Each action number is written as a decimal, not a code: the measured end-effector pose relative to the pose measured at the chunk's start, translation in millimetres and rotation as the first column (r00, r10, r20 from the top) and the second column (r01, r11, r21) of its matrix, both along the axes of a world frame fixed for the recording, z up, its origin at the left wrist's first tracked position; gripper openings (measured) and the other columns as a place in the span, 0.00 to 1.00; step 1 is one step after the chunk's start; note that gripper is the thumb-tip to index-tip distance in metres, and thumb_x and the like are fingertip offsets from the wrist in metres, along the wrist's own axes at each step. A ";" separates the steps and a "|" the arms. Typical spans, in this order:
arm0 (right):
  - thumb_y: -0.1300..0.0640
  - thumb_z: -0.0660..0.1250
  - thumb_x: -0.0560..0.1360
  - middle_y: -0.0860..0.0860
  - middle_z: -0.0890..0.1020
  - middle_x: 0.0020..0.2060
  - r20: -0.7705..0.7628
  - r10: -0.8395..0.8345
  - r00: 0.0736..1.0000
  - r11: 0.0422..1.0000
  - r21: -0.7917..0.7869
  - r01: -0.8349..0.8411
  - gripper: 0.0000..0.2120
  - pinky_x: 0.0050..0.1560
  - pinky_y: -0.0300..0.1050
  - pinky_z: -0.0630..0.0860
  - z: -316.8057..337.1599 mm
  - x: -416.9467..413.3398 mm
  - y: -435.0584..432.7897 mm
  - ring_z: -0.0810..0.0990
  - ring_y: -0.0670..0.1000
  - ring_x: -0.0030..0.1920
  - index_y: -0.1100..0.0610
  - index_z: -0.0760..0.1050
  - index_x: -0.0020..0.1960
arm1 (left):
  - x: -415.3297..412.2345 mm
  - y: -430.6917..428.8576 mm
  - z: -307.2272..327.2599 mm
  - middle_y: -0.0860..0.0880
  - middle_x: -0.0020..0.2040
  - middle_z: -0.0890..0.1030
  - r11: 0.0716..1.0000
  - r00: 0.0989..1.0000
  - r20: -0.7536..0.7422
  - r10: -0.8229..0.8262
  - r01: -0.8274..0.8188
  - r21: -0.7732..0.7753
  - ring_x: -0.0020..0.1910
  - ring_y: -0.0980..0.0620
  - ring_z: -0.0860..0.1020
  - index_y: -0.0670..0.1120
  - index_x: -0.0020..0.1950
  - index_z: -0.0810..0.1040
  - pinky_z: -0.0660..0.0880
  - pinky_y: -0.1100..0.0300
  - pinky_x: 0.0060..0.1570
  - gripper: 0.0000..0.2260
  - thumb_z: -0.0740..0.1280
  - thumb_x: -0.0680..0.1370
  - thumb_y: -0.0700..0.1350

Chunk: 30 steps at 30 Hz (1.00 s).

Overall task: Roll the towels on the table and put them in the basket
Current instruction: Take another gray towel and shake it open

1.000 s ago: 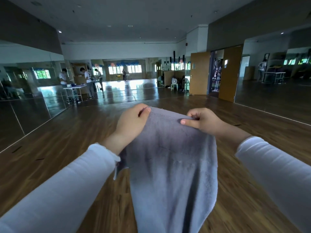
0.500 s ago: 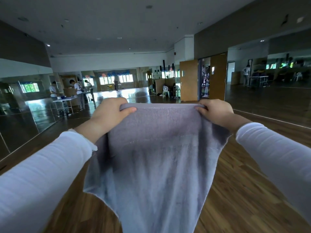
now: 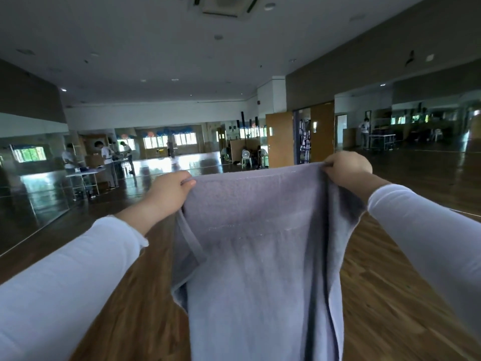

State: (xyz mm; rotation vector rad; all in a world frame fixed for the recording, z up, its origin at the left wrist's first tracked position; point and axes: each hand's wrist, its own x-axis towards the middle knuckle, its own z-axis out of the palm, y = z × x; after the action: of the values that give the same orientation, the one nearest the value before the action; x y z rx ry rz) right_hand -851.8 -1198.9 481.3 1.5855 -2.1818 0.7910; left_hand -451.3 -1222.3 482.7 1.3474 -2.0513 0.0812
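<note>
A grey towel (image 3: 260, 256) hangs in the air in front of me, stretched flat along its top edge. My left hand (image 3: 169, 194) pinches the top left corner and my right hand (image 3: 346, 169) grips the top right corner. The towel's sides fold inward as it drops out of the bottom of the view. Neither the table nor the basket is in view.
I face a large hall with a dark wooden floor (image 3: 390, 295) and mirrored walls. Several people stand by a white table (image 3: 86, 171) at the far left. Wooden doors (image 3: 279, 139) stand open at centre right.
My hands have moved apart and lifted, spreading the towel's top edge wide and taut. The view has tilted up toward the ceiling.
</note>
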 end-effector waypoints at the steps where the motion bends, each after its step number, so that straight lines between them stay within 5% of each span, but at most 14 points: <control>1: 0.57 0.61 0.80 0.52 0.84 0.45 0.107 0.027 0.994 1.000 -0.014 -0.025 0.12 0.40 0.47 0.79 0.0 -3.6 -0.2 0.82 0.54 0.40 0.50 0.83 0.54 | -9.1 -1.1 0.4 0.45 0.44 0.79 1.000 0.999 -0.037 -0.011 0.011 -0.005 0.45 0.46 0.74 0.42 0.48 0.77 0.63 0.56 0.38 0.11 0.58 0.83 0.45; 4: 0.66 0.63 0.79 0.55 0.83 0.45 0.464 0.164 0.870 0.984 -0.140 -0.111 0.11 0.46 0.52 0.83 -2.4 -13.1 0.1 0.84 0.57 0.40 0.56 0.82 0.53 | -34.3 -4.6 2.2 0.47 0.47 0.78 0.999 0.987 -0.159 -0.024 0.019 -0.032 0.46 0.47 0.74 0.45 0.55 0.77 0.64 0.58 0.38 0.09 0.57 0.83 0.43; 6: 0.68 0.62 0.78 0.56 0.83 0.47 0.542 0.231 0.808 0.963 -0.247 -0.109 0.12 0.49 0.52 0.83 -4.7 -22.6 1.5 0.83 0.57 0.44 0.56 0.82 0.51 | -47.3 -4.6 3.7 0.48 0.46 0.77 0.997 0.971 -0.237 -0.030 0.012 -0.074 0.45 0.48 0.74 0.44 0.56 0.77 0.64 0.61 0.35 0.09 0.58 0.83 0.44; 8: 0.67 0.61 0.78 0.52 0.82 0.47 0.527 0.280 0.803 0.932 -0.350 -0.095 0.13 0.52 0.51 0.80 -7.2 -34.0 4.5 0.81 0.54 0.47 0.54 0.81 0.49 | -56.5 -3.3 4.8 0.48 0.45 0.78 0.989 0.964 -0.257 -0.064 0.027 -0.145 0.42 0.49 0.73 0.44 0.55 0.78 0.65 0.66 0.34 0.09 0.60 0.83 0.45; 12: 0.67 0.59 0.78 0.51 0.79 0.46 0.512 0.325 0.795 0.899 -0.427 -0.092 0.10 0.44 0.43 0.72 -10.5 -57.4 12.8 0.75 0.48 0.43 0.55 0.76 0.51 | -68.0 2.2 8.4 0.50 0.43 0.82 0.962 0.975 -0.170 -0.143 0.096 -0.257 0.42 0.49 0.77 0.48 0.53 0.79 0.75 0.54 0.43 0.08 0.61 0.82 0.49; 15: 0.66 0.59 0.79 0.52 0.78 0.47 0.489 0.353 0.797 0.895 -0.424 -0.136 0.09 0.40 0.41 0.71 -12.1 -76.5 16.2 0.75 0.49 0.44 0.54 0.74 0.52 | -78.6 7.7 13.1 0.55 0.40 0.81 0.930 0.977 -0.117 -0.176 0.126 -0.344 0.39 0.53 0.77 0.52 0.49 0.80 0.74 0.56 0.39 0.07 0.64 0.80 0.52; 20: 0.62 0.59 0.80 0.51 0.78 0.49 0.457 0.373 0.807 0.889 -0.426 -0.170 0.07 0.43 0.42 0.72 -11.5 -110.9 27.3 0.77 0.51 0.48 0.52 0.72 0.53 | -108.7 7.6 20.6 0.55 0.35 0.79 0.917 0.957 -0.132 -0.259 0.200 -0.344 0.36 0.55 0.76 0.49 0.41 0.80 0.71 0.59 0.36 0.10 0.69 0.76 0.55; 25: 0.51 0.61 0.81 0.48 0.79 0.45 0.393 0.305 0.867 0.927 -0.332 -0.175 0.03 0.52 0.55 0.76 -14.4 -145.5 45.5 0.78 0.51 0.48 0.46 0.72 0.49 | -144.4 12.7 27.0 0.56 0.34 0.78 0.906 0.944 -0.152 -0.291 0.221 -0.361 0.35 0.58 0.75 0.50 0.41 0.81 0.66 0.62 0.33 0.10 0.69 0.77 0.54; 30: 0.52 0.62 0.81 0.50 0.79 0.46 0.342 0.262 0.902 0.938 -0.309 -0.155 0.04 0.53 0.54 0.75 -24.2 -176.5 73.3 0.77 0.52 0.49 0.49 0.74 0.50 | -172.8 23.3 23.8 0.54 0.35 0.79 0.905 0.926 -0.182 -0.331 0.256 -0.341 0.36 0.56 0.76 0.49 0.42 0.81 0.68 0.62 0.35 0.09 0.69 0.76 0.53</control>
State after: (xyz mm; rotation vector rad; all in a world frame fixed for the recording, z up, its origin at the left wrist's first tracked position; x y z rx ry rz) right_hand -1028.3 -1125.6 457.1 1.6464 -2.0370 1.5121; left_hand -624.0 -1199.0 506.4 0.8016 -1.9200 0.1009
